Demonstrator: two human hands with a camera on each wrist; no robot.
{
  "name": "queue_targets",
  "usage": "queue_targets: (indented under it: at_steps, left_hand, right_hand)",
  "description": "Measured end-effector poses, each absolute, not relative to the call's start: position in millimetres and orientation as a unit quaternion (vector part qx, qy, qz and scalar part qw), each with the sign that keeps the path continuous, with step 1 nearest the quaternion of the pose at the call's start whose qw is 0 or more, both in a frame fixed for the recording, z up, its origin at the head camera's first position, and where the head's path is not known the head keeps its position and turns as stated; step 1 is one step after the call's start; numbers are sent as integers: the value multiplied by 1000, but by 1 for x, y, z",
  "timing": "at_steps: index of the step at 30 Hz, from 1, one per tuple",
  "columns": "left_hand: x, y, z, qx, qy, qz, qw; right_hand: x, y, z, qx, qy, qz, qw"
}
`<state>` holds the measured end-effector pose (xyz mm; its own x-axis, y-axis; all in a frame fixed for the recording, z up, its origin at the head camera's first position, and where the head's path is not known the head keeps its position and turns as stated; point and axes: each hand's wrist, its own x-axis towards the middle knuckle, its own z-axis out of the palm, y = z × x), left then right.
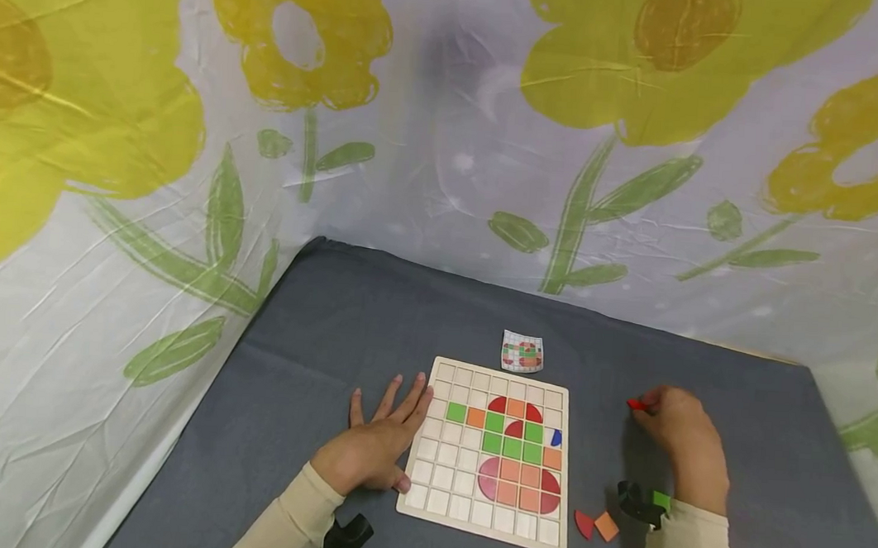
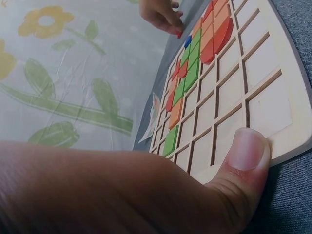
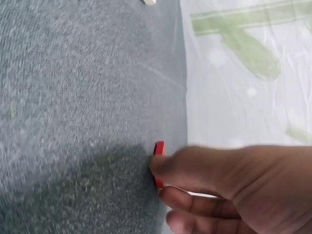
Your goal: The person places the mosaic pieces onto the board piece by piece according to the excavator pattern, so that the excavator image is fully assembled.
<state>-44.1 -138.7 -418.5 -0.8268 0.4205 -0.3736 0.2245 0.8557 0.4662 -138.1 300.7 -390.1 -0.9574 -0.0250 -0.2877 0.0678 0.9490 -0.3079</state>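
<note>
A wooden grid board [image 1: 443, 477] lies on the dark cloth, partly filled with red, green, orange and blue tiles. My left hand [image 1: 373, 453] rests at its left edge with fingers spread; in the left wrist view the thumb [image 2: 246, 151] lies on the board's rim. To the right of the board, my right hand [image 1: 680, 423] pinches a red tile [image 3: 159, 147] between thumb and fingers, above the cloth. The tile's full shape is hidden by the fingers. A small printed pattern card [image 1: 522, 352] lies just beyond the board's far edge.
Near the board's lower right corner lie a red quarter-round tile [image 1: 584, 524] and an orange square tile [image 1: 607, 526]. A green tile [image 1: 661, 501] shows beside the right wrist's black strap mount [image 1: 639, 504]. A flower-printed curtain [image 1: 431, 141] hangs behind the table.
</note>
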Motion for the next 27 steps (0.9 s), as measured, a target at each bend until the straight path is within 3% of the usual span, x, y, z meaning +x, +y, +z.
queue_targets:
  at_steps: [12,27]
  left_hand:
    - [-43,-139,-416,171,933,200,245]
    - [-44,-139,-416,169,932,206,244]
  right_hand:
    - [-143,282,-391,-1,969,-184,164]
    - [-136,209,-360,-127,970,-183,96]
